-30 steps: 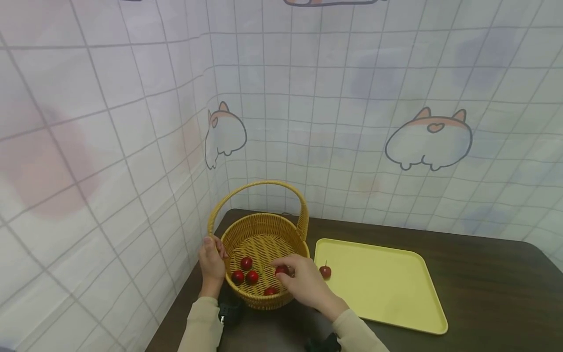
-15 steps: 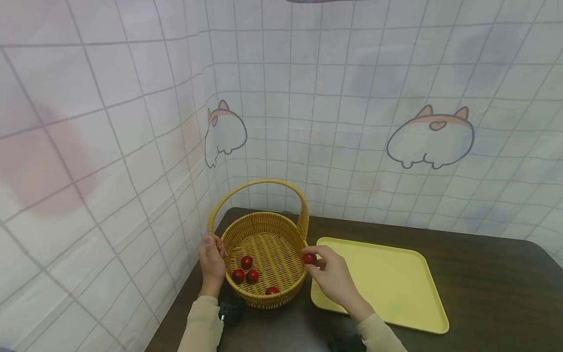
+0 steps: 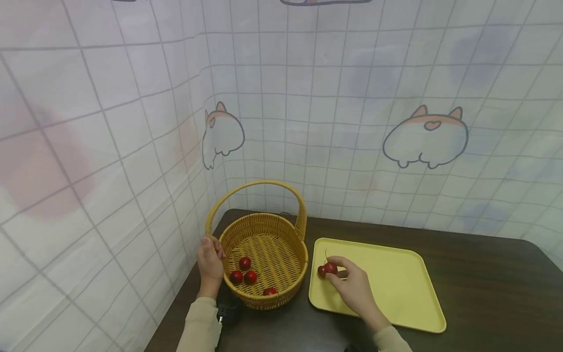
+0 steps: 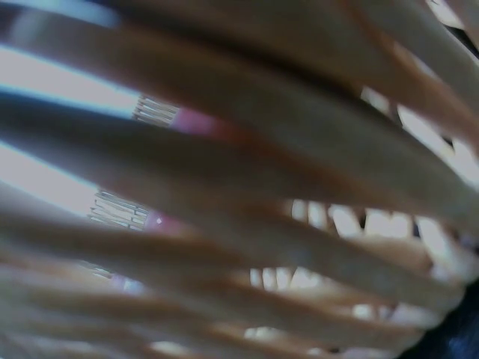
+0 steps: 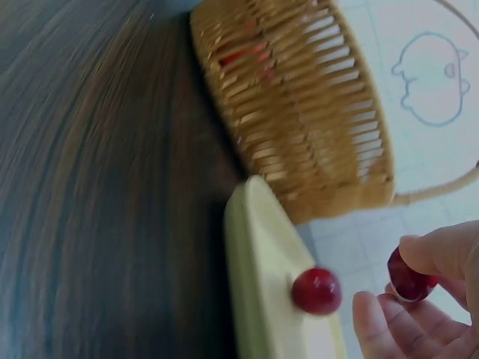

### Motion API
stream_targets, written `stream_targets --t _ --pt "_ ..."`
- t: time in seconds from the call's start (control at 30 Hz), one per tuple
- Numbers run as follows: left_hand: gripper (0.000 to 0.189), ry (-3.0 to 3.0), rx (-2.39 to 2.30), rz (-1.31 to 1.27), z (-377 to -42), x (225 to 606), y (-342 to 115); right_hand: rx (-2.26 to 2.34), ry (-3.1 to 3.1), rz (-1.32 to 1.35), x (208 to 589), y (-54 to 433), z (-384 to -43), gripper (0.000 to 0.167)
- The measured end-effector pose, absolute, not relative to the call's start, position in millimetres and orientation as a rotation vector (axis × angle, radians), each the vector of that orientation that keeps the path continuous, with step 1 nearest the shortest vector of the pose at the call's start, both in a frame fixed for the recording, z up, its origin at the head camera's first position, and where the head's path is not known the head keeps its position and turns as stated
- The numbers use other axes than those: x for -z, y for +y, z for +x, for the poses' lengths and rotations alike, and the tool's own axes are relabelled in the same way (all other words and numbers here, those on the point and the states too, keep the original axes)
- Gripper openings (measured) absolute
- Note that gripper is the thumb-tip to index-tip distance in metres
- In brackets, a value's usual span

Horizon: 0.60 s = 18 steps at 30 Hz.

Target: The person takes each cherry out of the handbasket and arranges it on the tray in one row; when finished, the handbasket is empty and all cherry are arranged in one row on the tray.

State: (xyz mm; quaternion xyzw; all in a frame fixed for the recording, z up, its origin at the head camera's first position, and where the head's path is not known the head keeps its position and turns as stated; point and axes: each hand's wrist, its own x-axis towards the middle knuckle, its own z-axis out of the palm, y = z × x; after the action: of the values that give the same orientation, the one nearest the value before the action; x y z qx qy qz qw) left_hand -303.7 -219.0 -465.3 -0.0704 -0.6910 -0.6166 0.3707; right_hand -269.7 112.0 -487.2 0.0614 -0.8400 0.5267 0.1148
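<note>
At the left of the head view my left hand [image 3: 210, 264] grips the side of a yellow wicker basket [image 3: 266, 302], where the tall handle [image 3: 264, 182] joins the rim. Several dark red cherries [image 3: 245, 263] lie on the basket's floor. Over the left part of a yellow tray [image 3: 391, 283], my right hand [image 3: 355, 288] pinches a cherry [image 3: 331, 268] between thumb and fingers. Right beside it in the head view, another cherry [image 3: 322, 271] with an upright stem sits on the tray. Blurred basket weave [image 4: 224, 172] fills the left wrist view.
Both basket and tray stand on a dark wooden table [image 3: 479, 278], with a narrow gap between them. A grid-patterned curtain [image 3: 343, 146] hangs behind the table and along its left side. Near the left wrist is a black device [image 3: 229, 314].
My right hand has carried a cherry out of the basket, over its right rim, to the tray beside the other cherry. The left hand keeps its hold on the basket.
</note>
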Motion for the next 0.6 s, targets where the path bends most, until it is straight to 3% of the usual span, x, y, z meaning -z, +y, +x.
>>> stream_targets --t 0.6 --pt "0.061 -1.803 1.573 -0.154 -300.6 461.8 -217.9 -1.465 -2.528 0.017 510.0 132.3 -275.6 0.034"
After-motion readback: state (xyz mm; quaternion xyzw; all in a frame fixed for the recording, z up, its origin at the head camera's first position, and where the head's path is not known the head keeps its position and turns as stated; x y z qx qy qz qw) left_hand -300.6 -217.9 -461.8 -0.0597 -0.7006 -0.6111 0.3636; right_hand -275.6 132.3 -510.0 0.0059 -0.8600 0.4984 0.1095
